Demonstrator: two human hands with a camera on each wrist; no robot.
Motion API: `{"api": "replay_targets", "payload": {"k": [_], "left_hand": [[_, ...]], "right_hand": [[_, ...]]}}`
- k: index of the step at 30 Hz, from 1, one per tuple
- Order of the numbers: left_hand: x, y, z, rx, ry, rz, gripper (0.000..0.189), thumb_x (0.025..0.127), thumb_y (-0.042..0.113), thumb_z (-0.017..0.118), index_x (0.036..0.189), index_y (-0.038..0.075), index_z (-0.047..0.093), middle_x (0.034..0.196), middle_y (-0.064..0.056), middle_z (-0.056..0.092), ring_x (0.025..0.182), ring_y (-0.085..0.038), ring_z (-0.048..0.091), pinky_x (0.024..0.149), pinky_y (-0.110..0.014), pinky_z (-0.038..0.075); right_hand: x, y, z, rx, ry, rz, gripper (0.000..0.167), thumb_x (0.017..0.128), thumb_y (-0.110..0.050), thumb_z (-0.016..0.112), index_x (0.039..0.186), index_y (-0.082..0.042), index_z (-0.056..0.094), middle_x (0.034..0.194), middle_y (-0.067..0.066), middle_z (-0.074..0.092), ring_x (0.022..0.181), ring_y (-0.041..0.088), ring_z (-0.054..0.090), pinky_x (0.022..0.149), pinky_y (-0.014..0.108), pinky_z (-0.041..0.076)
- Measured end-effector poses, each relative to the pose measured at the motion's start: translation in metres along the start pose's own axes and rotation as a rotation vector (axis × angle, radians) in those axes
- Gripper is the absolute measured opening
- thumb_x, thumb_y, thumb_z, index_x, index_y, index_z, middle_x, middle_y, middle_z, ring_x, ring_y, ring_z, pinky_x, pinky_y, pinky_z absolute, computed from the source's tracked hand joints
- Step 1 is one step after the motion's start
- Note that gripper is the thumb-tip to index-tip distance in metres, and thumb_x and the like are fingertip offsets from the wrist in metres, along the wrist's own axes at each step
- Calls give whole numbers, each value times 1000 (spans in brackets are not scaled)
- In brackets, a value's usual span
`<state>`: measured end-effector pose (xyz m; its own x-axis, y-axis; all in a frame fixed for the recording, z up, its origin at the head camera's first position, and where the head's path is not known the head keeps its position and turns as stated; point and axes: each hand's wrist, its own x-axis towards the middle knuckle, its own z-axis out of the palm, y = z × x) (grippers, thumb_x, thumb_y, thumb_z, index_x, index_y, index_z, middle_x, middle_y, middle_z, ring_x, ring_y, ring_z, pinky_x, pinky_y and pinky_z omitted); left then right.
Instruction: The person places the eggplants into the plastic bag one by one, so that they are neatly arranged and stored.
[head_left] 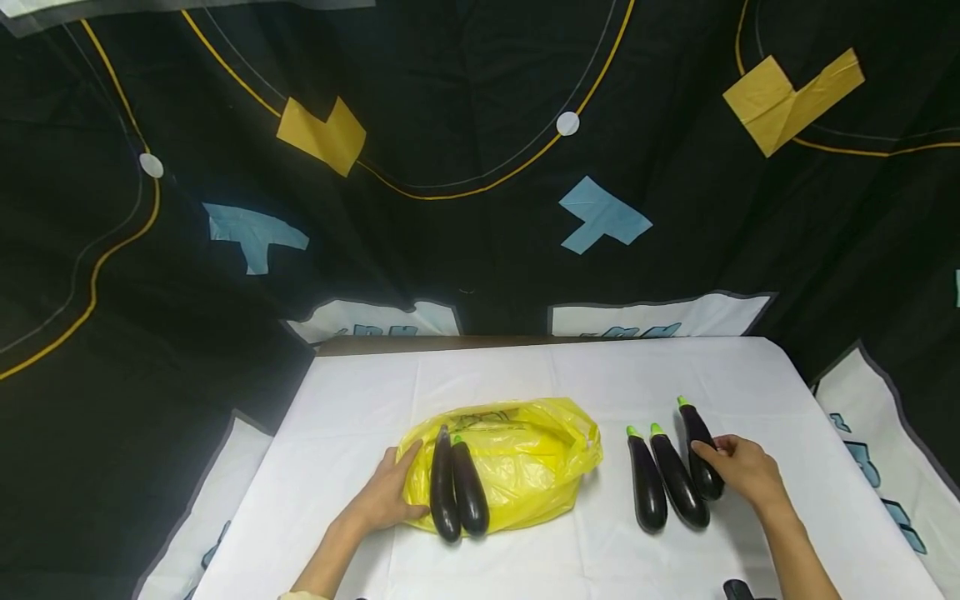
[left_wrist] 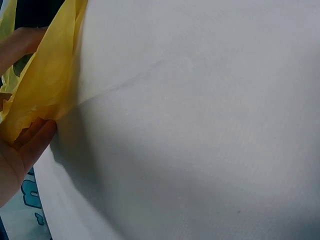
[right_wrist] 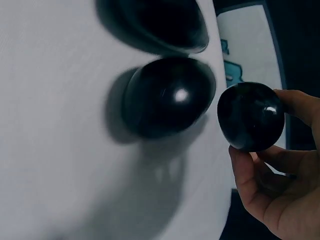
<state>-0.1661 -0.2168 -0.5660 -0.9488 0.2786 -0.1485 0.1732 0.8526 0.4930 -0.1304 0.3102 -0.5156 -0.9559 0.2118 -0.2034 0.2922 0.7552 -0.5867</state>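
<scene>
A yellow plastic bag lies on the white table. Two dark eggplants, a left one and a right one, lie side by side on its left part. My left hand grips the bag's left edge, its fingers against the yellow plastic in the left wrist view. To the right, my right hand holds an eggplant between thumb and fingers; its rounded end shows in the right wrist view. Just left of it lie two more eggplants, a near one and a farther one.
A dark object is partly cut off at the bottom edge of the head view. The white tablecloth covers the table. Behind it hangs a black cloth with yellow lines and blue and yellow patches.
</scene>
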Motion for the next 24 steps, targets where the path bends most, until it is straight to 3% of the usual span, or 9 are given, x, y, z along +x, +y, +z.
{"api": "replay_targets", "payload": {"k": [12,24], "left_hand": [[1,0,1,-4,0,6,109,58,38,87,148,9,32,129,-15,41,110,-26,50,99,-47,45],[0,3,-1,-11,-4,-4,109,57,36,87,148,9,33,130,-15,41,110,-27,50,99,-48,44]], "right_hand": [[-14,-54,3,31,-6,-49,73,89,-54,55,119,13,54,104,24,60,92,35,58,75,49,50],[-19,-130,26,83,19,-159,57,86,-50,63,109,2,63,91,11,64,70,19,57,56,29,48]]}}
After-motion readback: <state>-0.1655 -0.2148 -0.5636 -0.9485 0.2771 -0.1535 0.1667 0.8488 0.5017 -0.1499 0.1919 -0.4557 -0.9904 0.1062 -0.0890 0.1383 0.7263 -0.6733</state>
